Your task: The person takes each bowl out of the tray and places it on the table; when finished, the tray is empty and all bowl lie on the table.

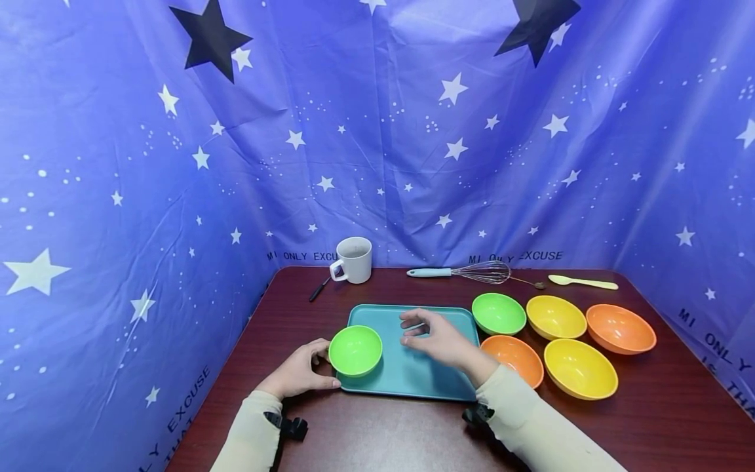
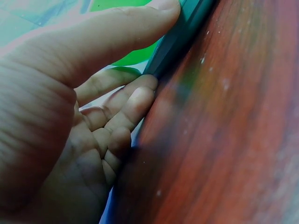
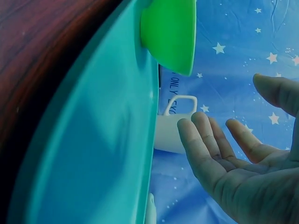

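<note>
A bright green bowl (image 1: 355, 351) sits upright at the left end of a teal tray (image 1: 413, 373). My left hand (image 1: 299, 371) is beside them, its thumb touching the tray's edge near the front corner. In the left wrist view, the other fingers (image 2: 122, 100) bend loosely against the tray's left edge, close to the bowl. Over the tray's right half hovers my right hand (image 1: 441, 341), fingers apart and slightly bent, touching nothing. The right wrist view shows its palm and spread fingers (image 3: 194, 144), with the green bowl beyond them.
Right of the tray stand a second green bowl (image 1: 499, 314), two yellow bowls (image 1: 556, 317) and two orange bowls (image 1: 621, 329). Along the back lie a white mug (image 1: 354, 261), a dark pen-like stick (image 1: 320, 289), a whisk (image 1: 466, 272) and a pale yellow spreader (image 1: 582, 282).
</note>
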A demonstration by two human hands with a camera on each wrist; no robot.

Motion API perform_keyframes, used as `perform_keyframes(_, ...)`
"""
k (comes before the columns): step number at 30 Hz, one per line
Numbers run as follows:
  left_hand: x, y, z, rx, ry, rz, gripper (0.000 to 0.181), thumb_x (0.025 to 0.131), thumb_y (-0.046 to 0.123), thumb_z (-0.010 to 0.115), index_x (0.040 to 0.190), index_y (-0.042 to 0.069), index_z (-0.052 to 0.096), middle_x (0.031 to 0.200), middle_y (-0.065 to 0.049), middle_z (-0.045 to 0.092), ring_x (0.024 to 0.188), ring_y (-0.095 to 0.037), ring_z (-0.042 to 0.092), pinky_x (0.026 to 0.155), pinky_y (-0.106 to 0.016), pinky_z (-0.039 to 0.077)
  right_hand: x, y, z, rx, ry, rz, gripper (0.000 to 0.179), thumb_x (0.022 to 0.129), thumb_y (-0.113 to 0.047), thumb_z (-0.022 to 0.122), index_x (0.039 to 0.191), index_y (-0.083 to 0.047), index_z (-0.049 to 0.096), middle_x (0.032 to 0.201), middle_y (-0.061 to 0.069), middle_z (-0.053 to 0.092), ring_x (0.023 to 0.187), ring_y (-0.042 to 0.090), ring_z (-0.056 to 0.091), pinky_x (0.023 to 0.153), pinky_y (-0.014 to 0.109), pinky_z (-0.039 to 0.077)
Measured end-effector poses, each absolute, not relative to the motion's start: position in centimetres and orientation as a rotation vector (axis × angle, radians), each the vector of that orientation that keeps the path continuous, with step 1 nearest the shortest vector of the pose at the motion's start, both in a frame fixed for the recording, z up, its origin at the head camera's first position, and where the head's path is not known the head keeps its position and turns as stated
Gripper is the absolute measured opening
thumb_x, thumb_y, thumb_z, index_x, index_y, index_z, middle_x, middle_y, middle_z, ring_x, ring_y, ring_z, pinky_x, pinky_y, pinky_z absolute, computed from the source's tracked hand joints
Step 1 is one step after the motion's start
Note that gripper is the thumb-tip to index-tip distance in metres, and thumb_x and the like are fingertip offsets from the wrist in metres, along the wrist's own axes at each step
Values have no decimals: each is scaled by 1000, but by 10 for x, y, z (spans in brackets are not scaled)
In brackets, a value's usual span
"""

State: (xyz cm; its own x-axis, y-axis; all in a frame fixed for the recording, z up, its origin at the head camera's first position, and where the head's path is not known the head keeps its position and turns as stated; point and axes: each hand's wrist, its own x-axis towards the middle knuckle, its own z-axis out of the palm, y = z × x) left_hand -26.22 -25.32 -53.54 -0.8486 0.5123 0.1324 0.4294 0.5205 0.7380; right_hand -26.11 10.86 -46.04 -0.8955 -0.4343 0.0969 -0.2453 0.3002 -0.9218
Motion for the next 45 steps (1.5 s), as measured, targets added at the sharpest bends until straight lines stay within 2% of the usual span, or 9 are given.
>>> perform_keyframes(13,-261,-253,-532,826,2654,1211,57,78,41,94,126,30,65,108,12,64,101,-13,61,88,-32,50,-269,87,-471,-631,2310,-1663,48,98,-8,73,141,7,57,129,28,64,111,34,68,84,36,57)
perform_keyframes(18,-261,-253,-532,825,2654,1207,56,78,40,94,125,31,66,108,12,64,102,-13,61,88,-32,50,-271,78,-477,-606,2276,-1663,48,98,-6,71,141,8,56,128,28,64,105,29,66,81,38,59)
perform_keyframes(26,-261,-253,-533,811,2659,1201,58,78,41,94,127,31,65,109,12,64,103,-14,60,89,-32,49,-276,66,-484,-522,2166,-1707,48,100,-10,68,143,7,54,128,21,63,104,25,66,84,42,60)
perform_keyframes(45,-261,-252,-532,782,2651,1212,58,78,42,94,127,32,65,111,12,64,103,-14,60,88,-32,49,-275,46,-491,-488,2086,-1767,42,105,-8,63,143,5,55,127,23,56,104,27,64,79,44,62)
